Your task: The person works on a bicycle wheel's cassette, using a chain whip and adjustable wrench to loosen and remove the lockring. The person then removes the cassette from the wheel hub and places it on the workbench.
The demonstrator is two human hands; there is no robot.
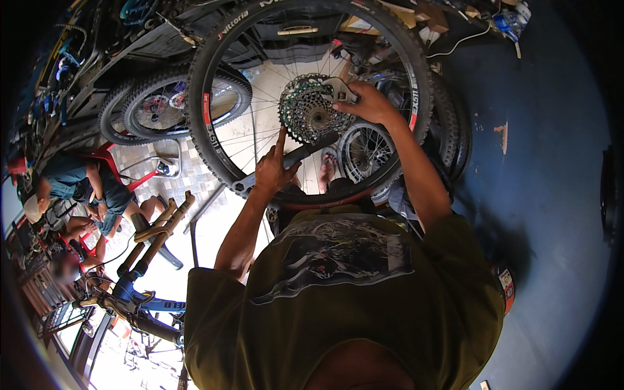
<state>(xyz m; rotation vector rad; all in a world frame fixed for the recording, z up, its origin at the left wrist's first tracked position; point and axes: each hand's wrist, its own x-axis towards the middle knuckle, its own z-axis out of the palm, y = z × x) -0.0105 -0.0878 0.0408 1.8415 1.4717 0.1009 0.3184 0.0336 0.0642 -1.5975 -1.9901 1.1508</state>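
A bicycle wheel with a black knobby tyre stands in front of me, its cassette facing me. My right hand is closed on a silver adjustable wrench, whose jaw end lies over the cassette's upper right side. A long dark-grey tool with a hole in its end slants across the lower spokes up to the cassette. My left hand has its fingers curled at this tool, while its index finger points up to the cassette's lower left edge. Part of its grip is hidden.
More wheels lean at the left and behind my right arm. A bicycle frame with a fork stands at lower left. Beyond it a person sits on a red chair. A cluttered bench runs along the far side, a blue wall at right.
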